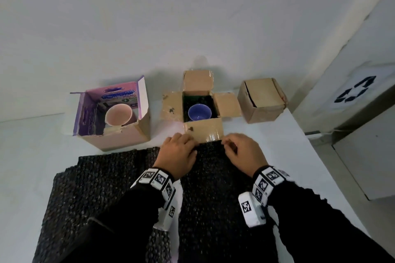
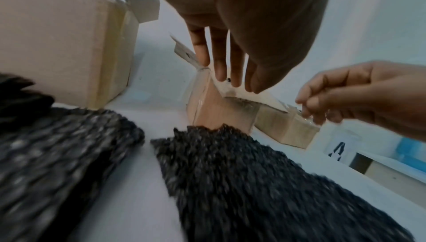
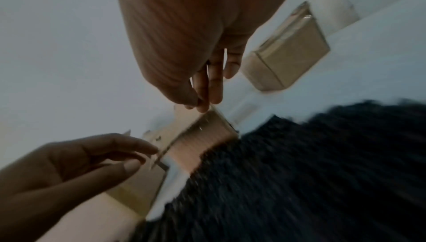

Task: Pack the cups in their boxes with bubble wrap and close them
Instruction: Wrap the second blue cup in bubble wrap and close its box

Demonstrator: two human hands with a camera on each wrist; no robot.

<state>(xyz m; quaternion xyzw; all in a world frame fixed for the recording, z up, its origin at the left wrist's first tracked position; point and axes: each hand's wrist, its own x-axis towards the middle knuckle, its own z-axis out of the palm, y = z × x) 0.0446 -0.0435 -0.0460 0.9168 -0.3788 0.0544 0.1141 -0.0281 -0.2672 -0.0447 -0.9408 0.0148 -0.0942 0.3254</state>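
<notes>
Boxes: three cardboard boxes stand in a row on the white table (image 1: 277, 147), by the wall.
Left box (image 1: 119, 136): open, purple-printed flaps up; a pink cup (image 1: 120, 115) lies tilted inside with its mouth toward the camera.
Middle box (image 1: 201, 104): open, all four flaps spread; a blue cup (image 1: 199, 111) sits upright in it, dark lining around it.
Right box (image 1: 261, 100): flaps folded down over the top; contents hidden.
Cups counted: two in sight, one pink, one blue.
Bubble wrap: two dark sheets lie on the table in front of the boxes, a left sheet (image 1: 85, 186) and a right sheet (image 1: 215, 198); the right sheet's far edge lies against the middle box's front wall, under the near flap (image 1: 204, 130).
Left hand (image 1: 178, 153): at the near flap's left corner, fingers fairly straight with the tips on the flap's edge, thumb close below; whether it actually pinches the flap cannot be told.
Right hand (image 1: 241, 152): at the near flap's right corner, thumb and forefinger closed together on the flap's taped edge, other fingers curled.
Wrists: black sleeves, each with a white band of black-and-white markers.
Background: a grey cabinet (image 1: 363, 83) with a recycling symbol stands to the right of the table.
</notes>
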